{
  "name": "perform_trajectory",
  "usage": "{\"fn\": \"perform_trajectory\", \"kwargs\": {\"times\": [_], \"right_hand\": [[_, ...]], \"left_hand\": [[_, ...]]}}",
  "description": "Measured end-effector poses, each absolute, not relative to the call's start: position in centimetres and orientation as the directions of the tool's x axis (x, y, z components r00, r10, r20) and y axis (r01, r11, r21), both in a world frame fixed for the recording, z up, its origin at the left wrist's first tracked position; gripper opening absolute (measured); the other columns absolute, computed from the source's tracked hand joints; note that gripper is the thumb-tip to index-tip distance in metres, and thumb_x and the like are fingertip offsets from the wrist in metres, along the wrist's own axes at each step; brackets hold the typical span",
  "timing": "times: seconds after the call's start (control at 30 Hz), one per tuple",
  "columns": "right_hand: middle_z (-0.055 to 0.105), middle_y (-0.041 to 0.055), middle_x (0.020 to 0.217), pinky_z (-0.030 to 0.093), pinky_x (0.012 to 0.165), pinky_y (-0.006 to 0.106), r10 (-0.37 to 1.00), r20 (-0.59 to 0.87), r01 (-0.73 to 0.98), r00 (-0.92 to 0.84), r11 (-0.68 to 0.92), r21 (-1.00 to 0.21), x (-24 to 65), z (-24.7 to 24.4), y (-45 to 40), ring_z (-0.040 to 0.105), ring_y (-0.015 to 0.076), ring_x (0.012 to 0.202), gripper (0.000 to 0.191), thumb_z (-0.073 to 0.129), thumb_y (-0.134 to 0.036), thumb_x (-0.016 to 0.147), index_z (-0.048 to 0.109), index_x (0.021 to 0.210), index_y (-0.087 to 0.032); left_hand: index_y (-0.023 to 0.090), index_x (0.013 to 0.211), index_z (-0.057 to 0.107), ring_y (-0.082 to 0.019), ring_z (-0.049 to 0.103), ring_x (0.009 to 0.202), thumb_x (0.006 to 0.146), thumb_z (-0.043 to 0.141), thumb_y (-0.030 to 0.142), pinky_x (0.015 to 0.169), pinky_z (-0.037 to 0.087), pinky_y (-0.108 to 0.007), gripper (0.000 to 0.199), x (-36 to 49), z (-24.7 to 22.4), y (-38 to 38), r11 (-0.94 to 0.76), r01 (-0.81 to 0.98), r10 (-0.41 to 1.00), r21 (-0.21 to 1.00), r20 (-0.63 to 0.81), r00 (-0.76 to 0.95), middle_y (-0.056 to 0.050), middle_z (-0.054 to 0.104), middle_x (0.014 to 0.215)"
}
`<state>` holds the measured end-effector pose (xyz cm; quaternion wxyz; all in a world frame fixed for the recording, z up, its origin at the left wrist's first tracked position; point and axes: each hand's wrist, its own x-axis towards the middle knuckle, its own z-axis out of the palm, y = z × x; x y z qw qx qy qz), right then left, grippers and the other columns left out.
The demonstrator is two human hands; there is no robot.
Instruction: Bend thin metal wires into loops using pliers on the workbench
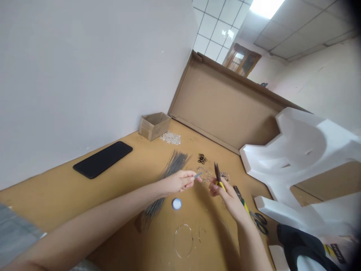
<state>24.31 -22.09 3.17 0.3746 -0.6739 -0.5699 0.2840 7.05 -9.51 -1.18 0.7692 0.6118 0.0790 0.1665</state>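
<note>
My left hand (183,180) is closed, pinching a short, thin grey piece (198,175) between thumb and fingers; what it is exactly is too small to tell. My right hand (224,194) grips long-nosed pliers (217,172) with yellow handles, their dark jaws pointing up and away from me. A small gap separates the pliers from the grey piece. Under my left forearm lies a bundle of grey wires (176,162). Beside it stands a small round blue-and-white lid or tub (176,204). Thin wire bits (204,173) lie behind my hands.
A wire ring (175,242) lies near me. Black rings (202,158), a pile of small clear pieces (172,137), an open cardboard box (150,128) and a black pad (103,159) are farther back. Scissors (261,222) and white foam (299,139) are to the right.
</note>
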Motion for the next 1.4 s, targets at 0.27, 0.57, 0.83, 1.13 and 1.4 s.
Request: {"fn": "perform_trajectory", "kwargs": {"times": [0.27, 0.57, 0.83, 1.13, 1.4], "right_hand": [[0.056, 0.0013, 0.079, 0.039, 0.069, 0.026, 0.991, 0.022, 0.733, 0.13, -0.081, -0.675, 24.0, 2.5, -20.9, 0.05, 0.0154, 0.074, 0.023, 0.039, -0.033, 0.083, 0.053, 0.095, -0.019], [0.053, 0.0013, 0.079, 0.041, 0.07, 0.027, 0.997, -0.054, 0.579, 0.049, -0.072, -0.812, 24.4, 1.9, -20.5, 0.05, 0.0146, 0.072, 0.032, 0.04, -0.031, 0.082, 0.051, 0.11, -0.019], [0.057, 0.0023, 0.085, 0.04, 0.076, 0.029, 0.997, -0.026, 0.701, 0.08, -0.074, -0.71, 24.0, 2.1, -20.5, 0.051, 0.0168, 0.081, 0.031, 0.04, -0.032, 0.083, 0.053, 0.109, -0.021], [0.06, 0.0045, 0.093, 0.041, 0.075, 0.03, 0.992, 0.084, 0.846, 0.097, -0.038, -0.532, 23.8, 2.1, -20.6, 0.054, 0.0184, 0.083, 0.028, 0.038, -0.025, 0.082, 0.053, 0.105, -0.021], [0.06, 0.0044, 0.086, 0.041, 0.069, 0.028, 0.985, 0.147, 0.905, 0.094, -0.022, -0.425, 23.8, 2.3, -20.7, 0.053, 0.0178, 0.076, 0.029, 0.041, -0.02, 0.076, 0.056, 0.101, -0.021]], "left_hand": [[0.014, 0.105, 0.052, -0.006, 0.022, 0.047, 0.082, 0.044, 0.036, 0.043, 0.015, -0.019, 0.032, 7.0, -1.1, -9.3, 0.199, -0.136, 0.347, 0.97, 0.06, 0.936, 0.007, 0.032, 0.056], [0.014, 0.106, 0.05, -0.006, 0.021, 0.046, 0.081, 0.044, 0.037, 0.043, 0.013, -0.02, 0.035, 7.3, -1.4, -9.2, 0.216, -0.092, 0.366, 0.972, 0.007, 0.93, 0.007, 0.032, 0.054], [0.013, 0.109, 0.051, -0.006, 0.019, 0.046, 0.082, 0.042, 0.033, 0.045, 0.013, -0.022, 0.036, 6.9, -0.9, -9.4, 0.227, -0.058, 0.336, 0.972, -0.022, 0.942, 0.006, 0.031, 0.055], [0.013, 0.106, 0.053, -0.005, 0.017, 0.045, 0.081, 0.045, 0.032, 0.044, 0.01, -0.023, 0.033, 6.7, -0.6, -9.4, 0.29, -0.061, 0.289, 0.955, -0.026, 0.957, 0.007, 0.028, 0.054], [0.012, 0.105, 0.051, -0.004, 0.015, 0.043, 0.08, 0.048, 0.034, 0.042, 0.009, -0.021, 0.033, 6.8, -0.9, -9.4, 0.363, -0.052, 0.243, 0.93, -0.041, 0.969, 0.008, 0.027, 0.054]]}}
